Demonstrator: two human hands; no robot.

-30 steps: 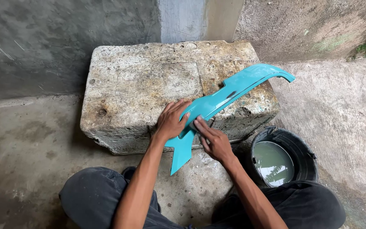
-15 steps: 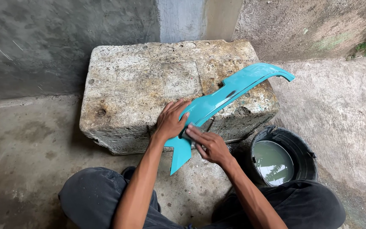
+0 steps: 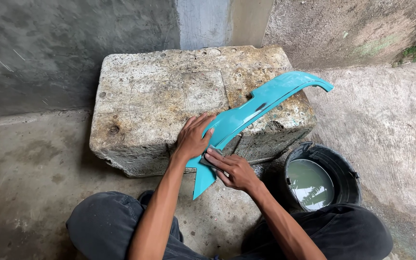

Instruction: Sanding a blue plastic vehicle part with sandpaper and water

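Left hand point(image 3: 193, 137) presses flat on the turquoise plastic panel point(image 3: 246, 115) at the stone block's point(image 3: 169, 96) front edge; right hand point(image 3: 234, 168) pinches a grey sanding pad point(image 3: 212, 159) against it.

A rough, pitted stone block point(image 3: 169, 101) serves as the worktop, standing on the stained concrete floor point(image 3: 30, 163) against the grey wall. A long turquoise plastic panel point(image 3: 261, 103) lies slantwise across the block's right front corner, its pointed lower end hanging past the edge. A black bucket point(image 3: 345, 168) of cloudy water stands on the floor just beside the block's right end.
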